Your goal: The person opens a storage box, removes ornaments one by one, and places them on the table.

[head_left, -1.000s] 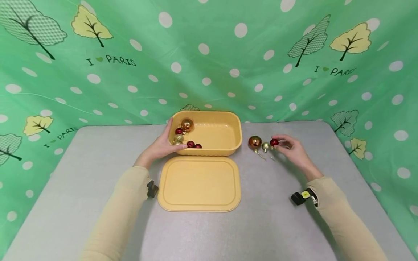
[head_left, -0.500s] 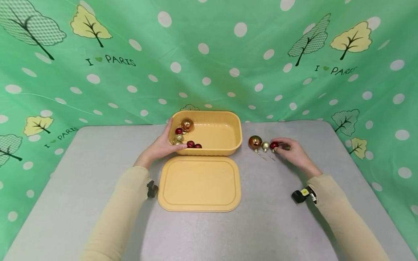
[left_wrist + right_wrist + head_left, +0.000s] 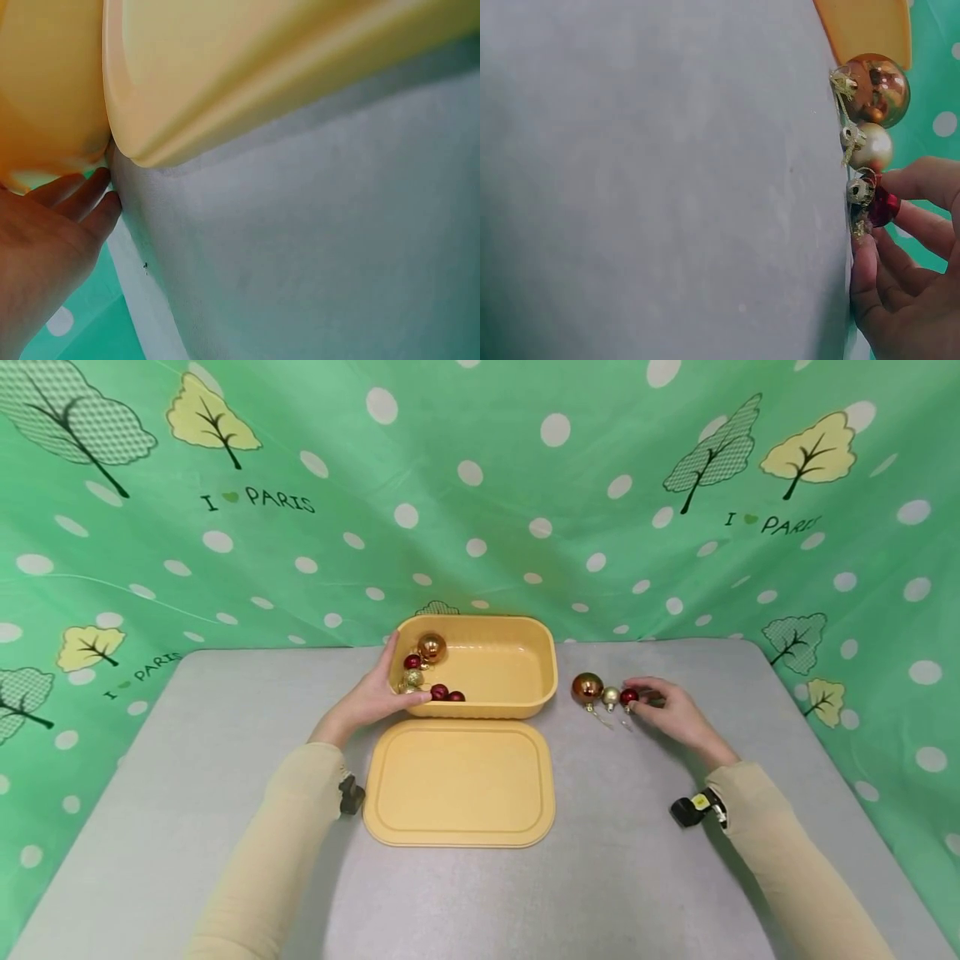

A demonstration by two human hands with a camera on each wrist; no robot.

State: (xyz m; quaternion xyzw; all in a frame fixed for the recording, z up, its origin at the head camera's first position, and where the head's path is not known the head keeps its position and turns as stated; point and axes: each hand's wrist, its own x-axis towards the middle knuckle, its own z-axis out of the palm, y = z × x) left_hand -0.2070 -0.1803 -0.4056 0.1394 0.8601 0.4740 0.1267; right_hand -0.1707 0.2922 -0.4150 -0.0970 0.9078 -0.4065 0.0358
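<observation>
My left hand (image 3: 367, 695) holds the left end of an open yellow plastic box (image 3: 487, 711), thumb at the front rim and fingers along the side. Inside the box's left part lie a large copper-gold bauble (image 3: 431, 647), small dark red baubles (image 3: 439, 692) and small gold ones (image 3: 413, 677). To the right of the box, my right hand (image 3: 671, 710) pinches a small shiny red bauble (image 3: 886, 207) at the table surface. This red bauble sits beside a small pale gold bauble (image 3: 872, 147), and a large copper bauble (image 3: 880, 90) comes after that, all in a row.
A yellow lid (image 3: 459, 783) lies flat on the grey table (image 3: 615, 877) in front of the box. Behind the table hangs a green dotted curtain (image 3: 510, 485). Cord loops trail from the row of baubles toward the front.
My right hand has lowered the red bauble slightly toward the front, into line beside the pale gold one. The left hand and the box stay as they were.
</observation>
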